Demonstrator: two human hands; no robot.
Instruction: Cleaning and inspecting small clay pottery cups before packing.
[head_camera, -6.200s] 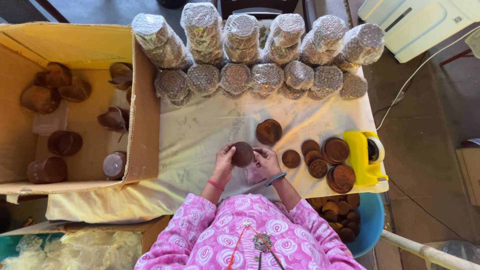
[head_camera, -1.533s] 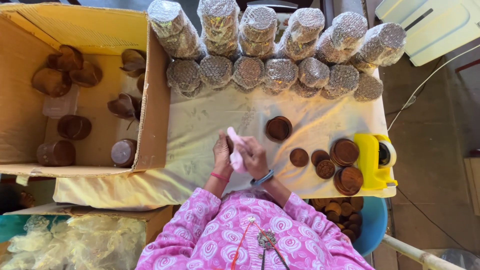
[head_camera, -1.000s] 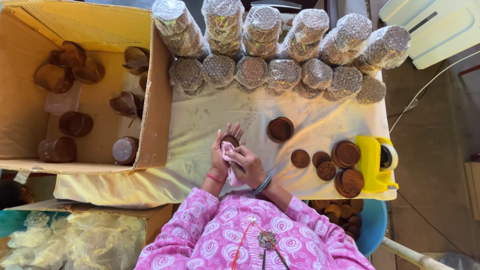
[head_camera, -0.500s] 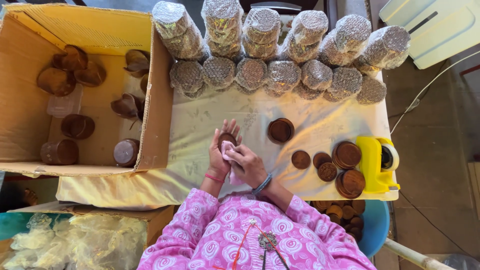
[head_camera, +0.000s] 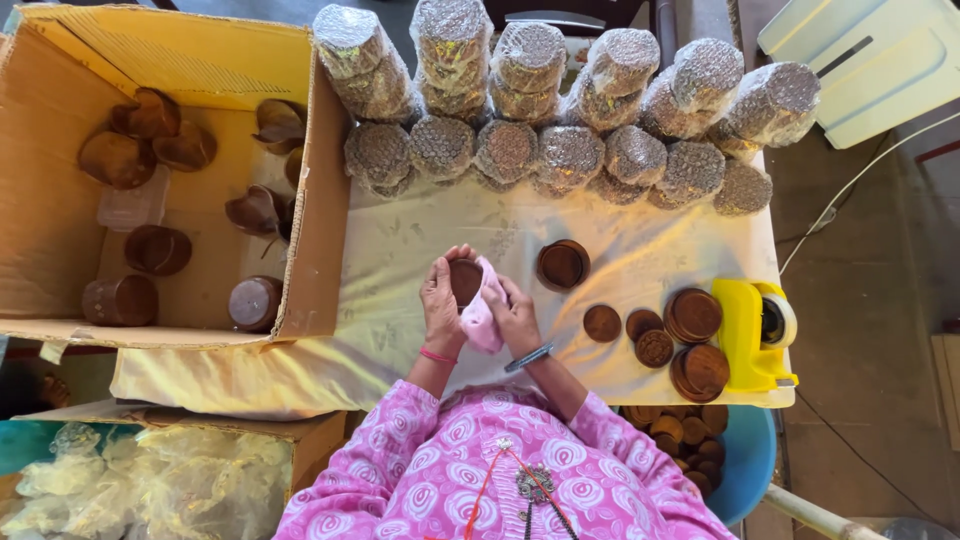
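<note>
Nearest the camera, two sleeves of pink patterned cloth lead to the hands, which meet over the tabletop (head_camera: 400, 330), covered with a pale cloth. The left hand (head_camera: 441, 302) has its grip closed around a small brown wooden cup (head_camera: 465, 279), held with its open mouth facing up, just above the tabletop. The right hand (head_camera: 514, 315) has its grip closed on a pink rag (head_camera: 482, 315), pressed against the side of the cup. Just right of the hands, a second brown cup (head_camera: 562, 265) stands on the tabletop. Further right lie several round brown lids (head_camera: 660, 330), some stacked, and beside them a yellow tape dispenser (head_camera: 752, 335) at the tabletop edge. Below that edge, a blue tub (head_camera: 752, 462) holds more brown pieces. To the left, an open cardboard box (head_camera: 305, 200) contains brown cups and bowls, some upright and some tipped over. At the far edge of the tabletop, rolls wrapped in bubble film (head_camera: 560, 100) lie in two rows, touching one another
</note>
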